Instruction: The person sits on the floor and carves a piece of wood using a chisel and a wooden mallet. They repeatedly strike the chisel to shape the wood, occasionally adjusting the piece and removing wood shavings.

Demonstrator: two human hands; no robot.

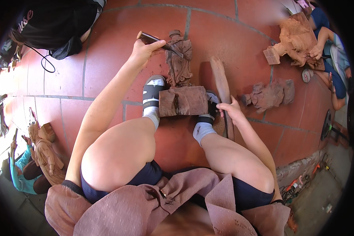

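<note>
A reddish-brown carved wooden figure [179, 59] in a robe and flat hat lies on the tiles. Its thick, rough block base [183, 101] is between my sandalled feet. My left hand [144, 50] is closed around a chisel [155, 40] with a dark handle, its metal blade slanting across the figure's upper body. Whether the edge touches the wood, I cannot tell. In my right hand [231, 111], beside my right foot, is a long wooden club [221, 81], its thicker end pointing away from me. The club is apart from the chisel and the figure.
A rough carved wooden piece [272, 95] lies on the floor to the right. Beyond it, a co-worker's hands touch a larger orange-brown carving [297, 39]. Another person at the left is beside a tall robed carving [47, 151]. A black-clothed person [55, 23] is at the upper left.
</note>
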